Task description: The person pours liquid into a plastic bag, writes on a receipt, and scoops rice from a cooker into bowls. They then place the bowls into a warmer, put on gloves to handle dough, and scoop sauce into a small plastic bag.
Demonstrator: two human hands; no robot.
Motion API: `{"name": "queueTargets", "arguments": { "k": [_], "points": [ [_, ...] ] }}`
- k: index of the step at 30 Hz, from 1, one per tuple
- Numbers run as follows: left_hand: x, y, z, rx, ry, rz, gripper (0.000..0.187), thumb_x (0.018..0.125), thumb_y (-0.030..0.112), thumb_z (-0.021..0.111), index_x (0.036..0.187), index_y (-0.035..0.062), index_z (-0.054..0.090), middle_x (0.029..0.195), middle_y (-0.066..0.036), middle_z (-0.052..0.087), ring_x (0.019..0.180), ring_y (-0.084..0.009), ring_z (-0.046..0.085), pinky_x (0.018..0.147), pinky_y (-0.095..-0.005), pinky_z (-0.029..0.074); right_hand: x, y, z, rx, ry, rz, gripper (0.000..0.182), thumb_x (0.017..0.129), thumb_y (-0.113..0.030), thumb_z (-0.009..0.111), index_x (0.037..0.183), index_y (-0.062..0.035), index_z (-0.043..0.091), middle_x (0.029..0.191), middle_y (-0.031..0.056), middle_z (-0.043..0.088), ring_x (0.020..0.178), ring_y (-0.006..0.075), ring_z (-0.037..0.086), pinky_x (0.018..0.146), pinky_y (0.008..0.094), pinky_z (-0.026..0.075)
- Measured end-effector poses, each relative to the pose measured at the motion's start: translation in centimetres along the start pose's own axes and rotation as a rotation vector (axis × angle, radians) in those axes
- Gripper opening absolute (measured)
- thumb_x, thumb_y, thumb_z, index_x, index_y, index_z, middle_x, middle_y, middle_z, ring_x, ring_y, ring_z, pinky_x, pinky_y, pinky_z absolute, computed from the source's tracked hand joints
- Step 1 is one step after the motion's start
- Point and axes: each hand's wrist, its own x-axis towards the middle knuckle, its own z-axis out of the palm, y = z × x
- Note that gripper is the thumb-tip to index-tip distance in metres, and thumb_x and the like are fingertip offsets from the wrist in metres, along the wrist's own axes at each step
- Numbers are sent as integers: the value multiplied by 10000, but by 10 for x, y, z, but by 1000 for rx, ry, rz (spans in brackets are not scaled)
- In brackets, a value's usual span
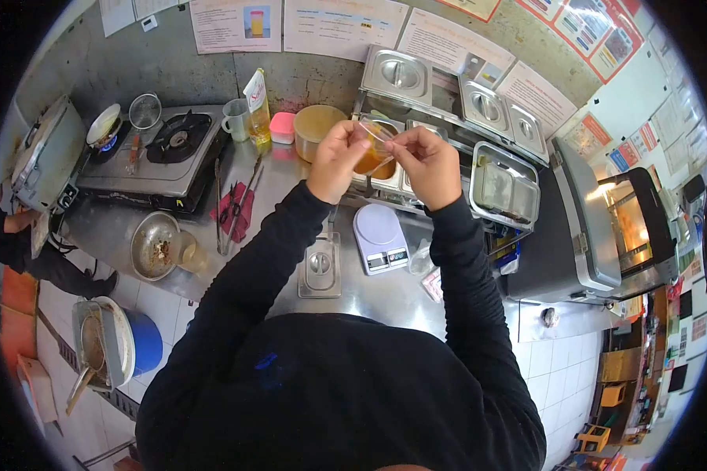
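Observation:
My left hand (339, 162) and my right hand (427, 166) are raised close together over the back of the steel counter. Between their pinched fingers is a clear plastic bag (376, 132), thin and see-through. Below it, partly covered by the hands, a steel pan of orange sauce (382, 169) sits in the rack. Nearer my body, a white kitchen scale (379, 229) rests on the counter with nothing on its plate. A steel pan lid (320, 264) lies left of the scale, and crumpled clear plastic (421, 257) lies to its right.
A gas stove (151, 157) stands at the left, with a flame under a small pan (104, 125). Tongs (242, 200) lie on a red cloth. A metal bowl (155, 246) sits near the front edge. At the right is an oven (581, 228). Another person's hand (22, 220) shows far left.

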Motion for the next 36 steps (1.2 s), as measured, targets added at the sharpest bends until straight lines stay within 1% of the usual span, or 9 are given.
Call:
{"name": "queueTargets", "arguments": {
  "k": [2, 6, 12, 15, 18, 19, 22, 29, 36],
  "points": [
    [-6, 9, 3, -218, 40, -123, 153, 910, 114, 545, 1046, 46, 529, 1004, -36, 573, 948, -104, 546, 875, -270, 419, -7, -11, 0, 121, 18, 23, 88, 790, -67, 685, 817, -16, 619, 729, 30, 647, 648, 75, 604, 617, 212, 488],
    [-16, 24, 21, -291, 18, -82, 146, 932, 151, 521, 1034, 50, 550, 992, -28, 597, 953, -109, 554, 880, -285, 418, -13, -26, 5, 421, 40, 14, 208, 761, -19, 702, 925, 1, 575, 818, 53, 636, 743, 80, 602, 642, 214, 496],
    [-27, 43, 48, -303, 42, -60, 114, 935, 143, 520, 965, 41, 561, 954, -17, 597, 898, -81, 546, 827, -235, 423, -23, -40, 7, 391, 73, 18, 231, 748, 22, 679, 940, 4, 553, 824, 39, 610, 769, 76, 580, 681, 205, 475],
    [-30, 48, 48, -251, 40, -173, 126, 943, 149, 506, 960, 38, 565, 940, -6, 589, 887, -70, 540, 807, -220, 419, -29, -41, 9, 408, 98, -21, 237, 741, 19, 683, 938, 6, 552, 821, 31, 607, 755, 74, 572, 690, 204, 470],
    [-33, 51, 46, -199, -37, -129, 131, 945, 150, 501, 946, 35, 563, 917, 3, 578, 866, -56, 526, 780, -203, 411, -36, -43, 7, 305, 125, -10, 258, 733, 9, 698, 946, 10, 553, 828, 31, 610, 769, 77, 578, 702, 209, 474],
    [-34, 49, 47, -153, -5, -80, 112, 937, 133, 516, 940, 29, 558, 895, 5, 567, 845, -49, 513, 766, -195, 403, -34, -39, 8, 273, 159, -126, 287, 725, -4, 712, 961, 15, 550, 830, 31, 613, 779, 84, 585, 718, 216, 478],
    [-38, 45, 52, -76, 52, 25, 88, 928, 105, 529, 937, 21, 551, 890, 3, 560, 839, -48, 504, 766, -195, 399, -34, -36, 9, 224, 186, -158, 274, 722, -14, 713, 949, 25, 566, 835, 43, 623, 764, 87, 592, 701, 217, 486],
    [-42, 41, 55, -48, 40, 13, 74, 923, 86, 530, 942, 16, 543, 901, -2, 558, 851, -57, 512, 780, -201, 403, -43, -36, 7, 263, 163, -80, 247, 727, -6, 695, 936, 31, 569, 819, 45, 623, 757, 84, 594, 692, 217, 487],
    [-45, 31, 47, -148, 23, -147, 111, 920, 123, 539, 959, 21, 558, 915, -5, 572, 868, -58, 522, 785, -213, 414, -71, -20, -9, 287, 161, 56, 234, 731, 45, 667, 935, 41, 552, 809, 47, 615, 758, 87, 588, 702, 220, 482]
  ]
}}
